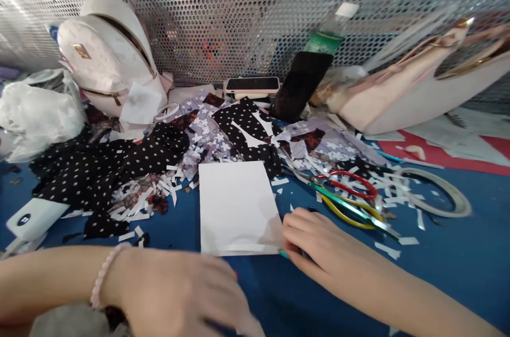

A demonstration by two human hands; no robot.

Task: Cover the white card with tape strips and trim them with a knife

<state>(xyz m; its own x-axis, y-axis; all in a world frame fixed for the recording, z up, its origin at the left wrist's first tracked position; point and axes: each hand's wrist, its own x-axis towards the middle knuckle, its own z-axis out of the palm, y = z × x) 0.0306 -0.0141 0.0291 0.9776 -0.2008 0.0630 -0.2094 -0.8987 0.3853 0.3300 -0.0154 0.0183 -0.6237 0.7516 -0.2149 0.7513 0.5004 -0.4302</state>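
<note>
Touching right hand (314,244), white sheet (237,207)

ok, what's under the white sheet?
Blue table cover shows around the white sheet; the right hand touches its lower right corner. Anything beneath the sheet is covered.

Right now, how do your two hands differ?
The right hand touches the lower right corner of the sheet, fingers curled. The left hand lies nearer the camera, below the sheet, and is blurred. The left wrist wears a bead bracelet, while the right wrist is bare. Both hands sit knuckles up over the blue table.
</note>
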